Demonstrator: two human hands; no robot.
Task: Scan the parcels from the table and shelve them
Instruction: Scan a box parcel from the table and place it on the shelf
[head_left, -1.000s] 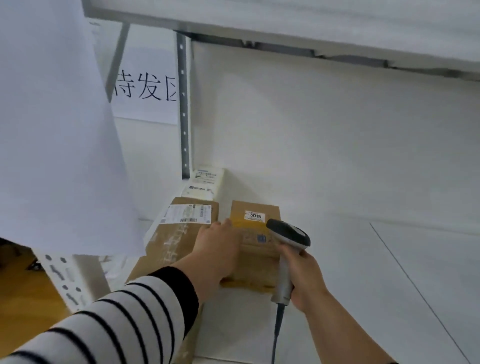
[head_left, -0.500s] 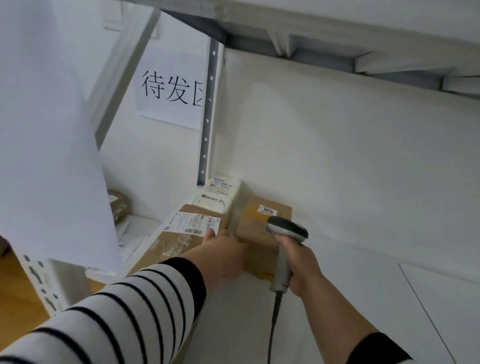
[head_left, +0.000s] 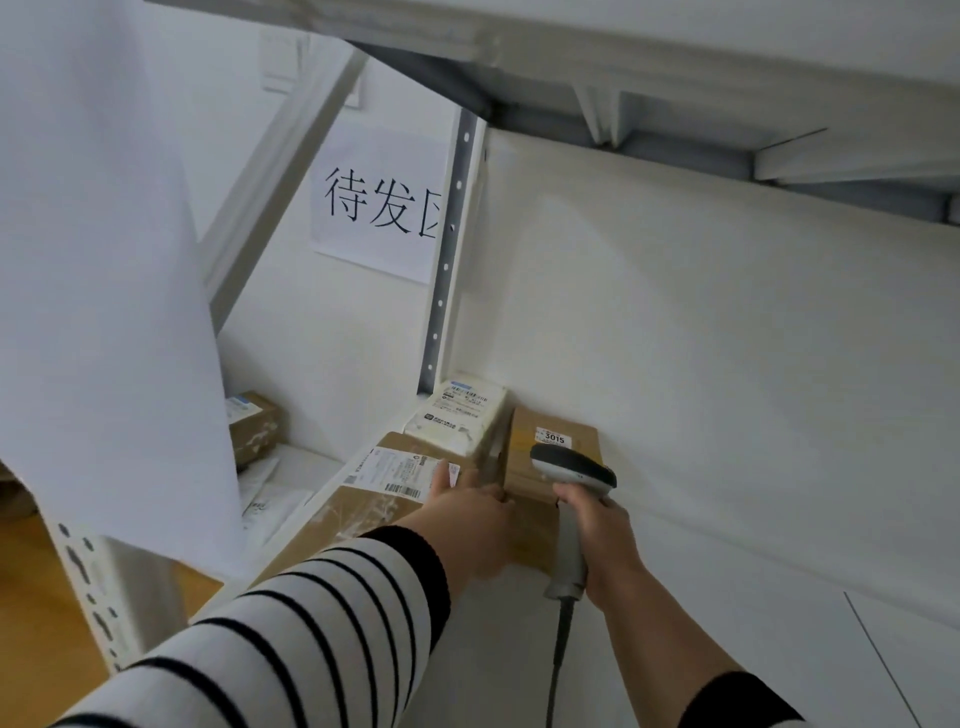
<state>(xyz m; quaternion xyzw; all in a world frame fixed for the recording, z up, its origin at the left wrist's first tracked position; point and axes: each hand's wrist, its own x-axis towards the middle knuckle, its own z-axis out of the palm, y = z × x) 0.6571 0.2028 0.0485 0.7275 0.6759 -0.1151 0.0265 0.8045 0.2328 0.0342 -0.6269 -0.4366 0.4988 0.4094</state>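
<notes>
Soft, even, rather cool daylight fills the view, with no hard glare anywhere. The white back wall (head_left: 701, 338) reads bright but keeps its tone, shading gently darker toward the corner behind the parcels. The underside of the upper shelf (head_left: 675, 135) sits in grey shadow. A faint shadow lies under the left hand (head_left: 467, 525) and the barcode scanner (head_left: 569, 470) on the shelf board (head_left: 727, 597). The hanging white sheet (head_left: 98, 260) at left is close, pale and soft-edged. Wide-angle bending slants the shelf upright (head_left: 449, 249) and beams. The number label (head_left: 555, 438) reads sharply; finer print on the shipping label (head_left: 397, 470) is smeared.
</notes>
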